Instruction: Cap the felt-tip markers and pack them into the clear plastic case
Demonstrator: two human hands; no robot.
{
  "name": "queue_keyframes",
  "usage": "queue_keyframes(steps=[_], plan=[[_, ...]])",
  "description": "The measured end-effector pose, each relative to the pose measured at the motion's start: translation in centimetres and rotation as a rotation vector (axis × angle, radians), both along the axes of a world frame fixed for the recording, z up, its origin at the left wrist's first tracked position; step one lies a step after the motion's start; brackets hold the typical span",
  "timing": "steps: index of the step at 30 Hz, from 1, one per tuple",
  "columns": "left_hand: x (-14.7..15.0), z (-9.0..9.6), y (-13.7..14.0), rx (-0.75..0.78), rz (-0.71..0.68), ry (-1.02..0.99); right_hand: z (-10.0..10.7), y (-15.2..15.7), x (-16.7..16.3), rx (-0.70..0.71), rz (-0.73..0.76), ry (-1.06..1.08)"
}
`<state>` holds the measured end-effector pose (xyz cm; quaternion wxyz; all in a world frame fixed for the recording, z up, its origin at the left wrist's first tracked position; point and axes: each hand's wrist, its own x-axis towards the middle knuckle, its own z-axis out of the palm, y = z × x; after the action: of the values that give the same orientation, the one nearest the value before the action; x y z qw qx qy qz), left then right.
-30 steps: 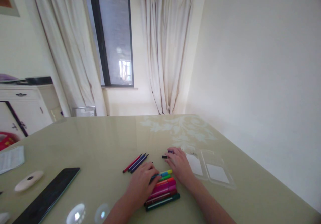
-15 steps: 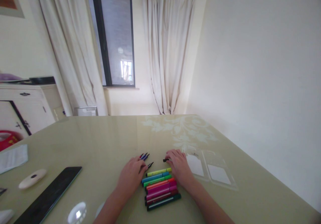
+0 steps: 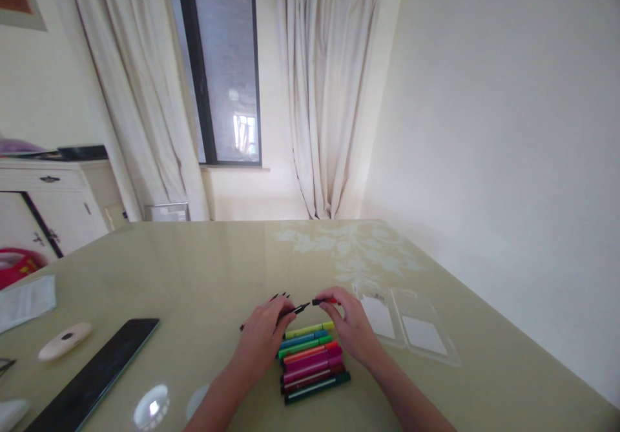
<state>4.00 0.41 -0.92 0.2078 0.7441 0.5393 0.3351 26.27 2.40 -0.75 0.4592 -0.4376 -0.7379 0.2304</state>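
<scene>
My left hand (image 3: 265, 329) is closed around an uncapped black marker (image 3: 301, 308), its tip pointing right. Just across from that tip, my right hand (image 3: 349, 319) pinches a short black-and-red marker cap (image 3: 318, 301); a small gap separates the two. Beyond my left fingers lie several uncapped markers, their dark tips (image 3: 285, 295) showing and the rest mostly hidden by the hand. Below and between my hands is a row of capped markers, among them a yellow marker (image 3: 310, 330), a blue one (image 3: 303, 340), an orange one (image 3: 310, 353) and a dark green one (image 3: 317, 389).
Right of my right hand lies a clear plastic case (image 3: 426, 336) with white cards inside. On the left are a black tablet-like slab (image 3: 97, 374), a white oval object (image 3: 65, 341) and a paper sheet (image 3: 28, 303). A wall (image 3: 508, 193) borders the table's right side.
My left hand has raised the uncapped marker and turned its tip right. My right hand has turned, bringing the cap up level with that tip and closer to it.
</scene>
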Motion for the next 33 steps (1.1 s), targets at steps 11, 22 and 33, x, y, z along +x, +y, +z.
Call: queue_keyframes(steps=[11,22,33], plan=[[0.6,0.0,-0.4,0.055,-0.11,-0.093,0.9,-0.4,0.0,-0.096,0.155,0.1],[1.5,-0.6,-0.6,0.125,-0.095,-0.109,0.9,0.0,0.3,-0.193,0.143,0.138],[1.5,-2.3,0.0,0.068,-0.088,0.162,-0.6,1.8,3.1,0.0,-0.267,-0.52]])
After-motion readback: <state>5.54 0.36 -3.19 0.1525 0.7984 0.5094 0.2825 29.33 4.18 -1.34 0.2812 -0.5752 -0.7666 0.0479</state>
